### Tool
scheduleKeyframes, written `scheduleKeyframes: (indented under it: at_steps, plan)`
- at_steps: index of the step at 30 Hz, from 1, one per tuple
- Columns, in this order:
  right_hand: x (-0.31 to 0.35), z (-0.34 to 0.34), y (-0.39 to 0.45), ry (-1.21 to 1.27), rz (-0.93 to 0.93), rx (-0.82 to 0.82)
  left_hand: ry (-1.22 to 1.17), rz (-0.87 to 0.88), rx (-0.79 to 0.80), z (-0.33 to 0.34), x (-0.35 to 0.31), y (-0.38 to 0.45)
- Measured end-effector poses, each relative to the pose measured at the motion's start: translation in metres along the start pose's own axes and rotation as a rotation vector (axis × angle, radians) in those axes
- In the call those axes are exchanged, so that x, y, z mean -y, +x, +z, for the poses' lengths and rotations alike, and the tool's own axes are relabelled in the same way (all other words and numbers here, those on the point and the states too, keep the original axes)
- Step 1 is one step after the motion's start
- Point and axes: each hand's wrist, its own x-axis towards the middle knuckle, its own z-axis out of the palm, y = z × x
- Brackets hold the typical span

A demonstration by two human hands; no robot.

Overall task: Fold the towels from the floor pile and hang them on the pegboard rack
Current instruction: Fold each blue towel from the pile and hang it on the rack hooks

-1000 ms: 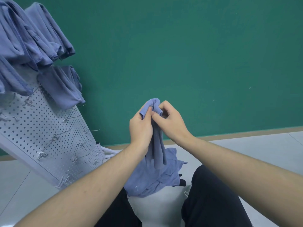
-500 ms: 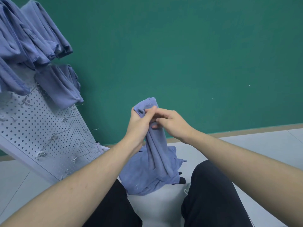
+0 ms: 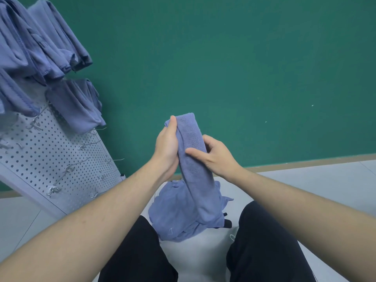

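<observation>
Both hands hold one folded towel (image 3: 193, 159) upright above the floor pile (image 3: 183, 216): left hand (image 3: 167, 145) grips its top, right hand (image 3: 215, 157) pinches mid-length; the pegboard (image 3: 50, 159) stands left, nearer the left hand.

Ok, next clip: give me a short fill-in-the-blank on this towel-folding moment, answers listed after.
1. Both hands grip one folded towel whose colour is ____.
2. The left hand holds the towel near its ____ end, higher than the right hand.
3. The loose towel pile lies on the floor between the person's ____.
4. Hung towels sit on the pegboard rack, which stands to the person's ____.

Missing words: blue; top; legs; left
</observation>
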Motion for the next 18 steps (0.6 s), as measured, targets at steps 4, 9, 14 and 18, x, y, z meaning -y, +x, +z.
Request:
scheduleKeyframes:
  at_steps: [4, 9, 14, 18]
  plan:
    - [0.002, 0.011, -0.002, 0.02, 0.019, 0.007, -0.091, -0.033, -0.025, -0.001, -0.001, -0.001]
    - [-0.008, 0.018, -0.004, -0.024, 0.067, 0.118, -0.218, -0.074, -0.088, -0.013, -0.006, 0.003]
    - [-0.013, 0.014, -0.003, -0.016, 0.13, 0.168, -0.308, -0.081, -0.155, -0.025, -0.004, 0.004]
    - [-0.017, 0.007, 0.0, 0.029, 0.205, 0.173, -0.424, -0.109, -0.246, -0.05, 0.001, 0.016]
